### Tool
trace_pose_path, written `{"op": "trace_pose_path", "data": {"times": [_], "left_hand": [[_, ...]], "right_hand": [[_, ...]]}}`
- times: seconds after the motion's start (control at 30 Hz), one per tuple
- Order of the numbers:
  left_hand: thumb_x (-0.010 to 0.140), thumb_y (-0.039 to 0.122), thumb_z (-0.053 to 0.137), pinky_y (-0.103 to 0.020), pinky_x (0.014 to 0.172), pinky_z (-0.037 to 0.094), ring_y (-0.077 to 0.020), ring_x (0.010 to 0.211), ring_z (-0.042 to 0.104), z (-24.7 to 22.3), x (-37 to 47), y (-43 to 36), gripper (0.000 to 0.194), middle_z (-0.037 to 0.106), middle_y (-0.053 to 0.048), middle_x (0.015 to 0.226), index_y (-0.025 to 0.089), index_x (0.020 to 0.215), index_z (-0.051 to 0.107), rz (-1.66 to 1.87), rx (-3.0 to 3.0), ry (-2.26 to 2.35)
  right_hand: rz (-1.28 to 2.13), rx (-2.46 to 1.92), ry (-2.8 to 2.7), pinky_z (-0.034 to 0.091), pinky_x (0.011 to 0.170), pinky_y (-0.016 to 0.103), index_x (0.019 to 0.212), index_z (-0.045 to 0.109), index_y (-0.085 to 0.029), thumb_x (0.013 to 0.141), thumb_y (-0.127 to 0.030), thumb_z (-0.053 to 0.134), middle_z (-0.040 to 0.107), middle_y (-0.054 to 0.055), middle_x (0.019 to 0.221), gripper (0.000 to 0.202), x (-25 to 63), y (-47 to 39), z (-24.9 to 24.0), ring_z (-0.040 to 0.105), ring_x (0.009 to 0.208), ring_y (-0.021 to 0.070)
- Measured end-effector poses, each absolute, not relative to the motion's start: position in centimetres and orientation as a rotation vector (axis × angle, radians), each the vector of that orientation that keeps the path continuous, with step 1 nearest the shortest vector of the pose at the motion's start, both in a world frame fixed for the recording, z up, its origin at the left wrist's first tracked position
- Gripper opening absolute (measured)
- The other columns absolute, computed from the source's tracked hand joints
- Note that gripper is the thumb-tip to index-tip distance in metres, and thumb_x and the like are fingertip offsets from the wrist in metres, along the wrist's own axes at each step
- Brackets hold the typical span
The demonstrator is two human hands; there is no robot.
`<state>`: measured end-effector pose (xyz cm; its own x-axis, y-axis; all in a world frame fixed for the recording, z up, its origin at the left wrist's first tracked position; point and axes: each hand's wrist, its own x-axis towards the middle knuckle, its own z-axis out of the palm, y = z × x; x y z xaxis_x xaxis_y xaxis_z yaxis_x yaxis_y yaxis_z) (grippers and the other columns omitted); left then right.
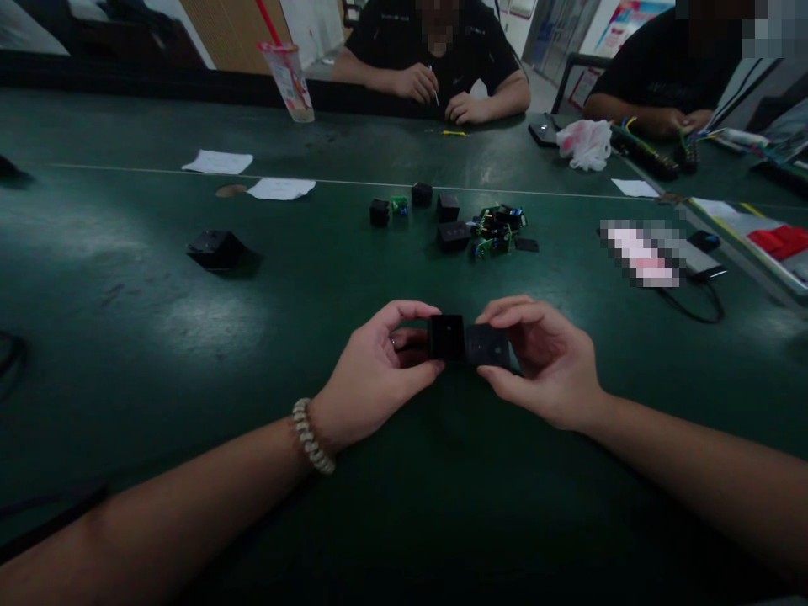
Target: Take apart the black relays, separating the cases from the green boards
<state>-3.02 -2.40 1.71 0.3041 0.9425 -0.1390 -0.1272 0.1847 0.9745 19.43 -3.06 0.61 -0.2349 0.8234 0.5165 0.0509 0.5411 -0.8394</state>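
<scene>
Between thumb and fingers, my left hand [385, 362] grips a small black box [446, 337] whose dark hollow side faces the camera. My right hand [549, 358] pinches a flat dark square piece [488, 345] right beside the box, the two nearly edge to edge. Whether they touch is hard to tell. Farther up the green table [341, 278] lie several small black housings [453, 236] and a pile of green circuit boards with black parts [496, 229].
A black object [215, 250] sits at the left. Papers [281, 188], a cup with a red straw [289, 84], a plastic bag [585, 143], and a cabled device [694, 257] lie around. Two people in black sit across the table.
</scene>
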Motion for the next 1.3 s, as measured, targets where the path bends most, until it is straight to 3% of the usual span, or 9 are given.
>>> {"op": "trace_pose_path", "data": {"times": [0.2, 0.4, 0.7, 0.93, 1.3], "left_hand": [[0.075, 0.006, 0.087, -0.036, 0.09, 0.065, -0.0243, 0.107, 0.078, 1.56, -3.03, -2.71, 0.053, 0.078, -0.009, 0.116, 0.02, 0.122, 0.066, 0.919, 1.146, 0.921], [0.074, 0.006, 0.087, -0.035, 0.092, 0.065, -0.025, 0.111, 0.075, 1.6, -2.84, -3.1, 0.049, 0.074, -0.009, 0.121, 0.02, 0.117, 0.07, 0.949, 1.262, 0.878], [0.075, 0.008, 0.084, -0.04, 0.096, 0.065, -0.0256, 0.112, 0.075, 1.18, -3.03, -3.15, 0.052, 0.073, -0.009, 0.121, 0.02, 0.122, 0.066, 0.904, 1.294, 0.885], [0.077, 0.009, 0.083, -0.039, 0.096, 0.065, -0.0239, 0.11, 0.076, 1.18, -3.03, -3.01, 0.052, 0.074, -0.008, 0.118, 0.019, 0.123, 0.063, 0.903, 1.301, 0.86], [0.075, 0.003, 0.082, -0.036, 0.098, 0.064, -0.0216, 0.113, 0.074, 1.45, -2.75, -3.08, 0.051, 0.071, -0.008, 0.126, 0.018, 0.121, 0.064, 0.944, 1.289, 0.809]], "right_hand": [[0.855, -0.682, -1.647, 0.065, 0.085, 0.039, 0.112, 0.07, -0.026, 0.079, -0.013, 0.086, 0.071, 0.009, 0.115, 0.038, 19.39, -3.38, 0.41, 0.073, 0.106, 0.0238], [0.438, -0.682, -1.951, 0.058, 0.095, 0.054, 0.109, 0.073, -0.03, 0.078, -0.02, 0.093, 0.083, 0.006, 0.109, 0.038, 19.83, -3.04, 0.84, 0.078, 0.099, 0.0288], [0.248, -0.699, -2.047, 0.056, 0.091, 0.049, 0.11, 0.072, -0.026, 0.086, -0.023, 0.087, 0.08, 0.009, 0.114, 0.028, 19.75, -2.77, 0.86, 0.077, 0.099, 0.0266], [0.335, -0.728, -2.036, 0.058, 0.092, 0.048, 0.121, 0.072, -0.019, 0.082, -0.027, 0.088, 0.069, 0.014, 0.117, 0.043, 20.14, -2.91, 0.87, 0.068, 0.109, 0.0289], [0.448, -0.709, -2.016, 0.06, 0.091, 0.049, 0.126, 0.071, -0.025, 0.087, -0.023, 0.082, 0.067, 0.011, 0.118, 0.041, 20.01, -2.97, 0.79, 0.066, 0.109, 0.0281]]}}
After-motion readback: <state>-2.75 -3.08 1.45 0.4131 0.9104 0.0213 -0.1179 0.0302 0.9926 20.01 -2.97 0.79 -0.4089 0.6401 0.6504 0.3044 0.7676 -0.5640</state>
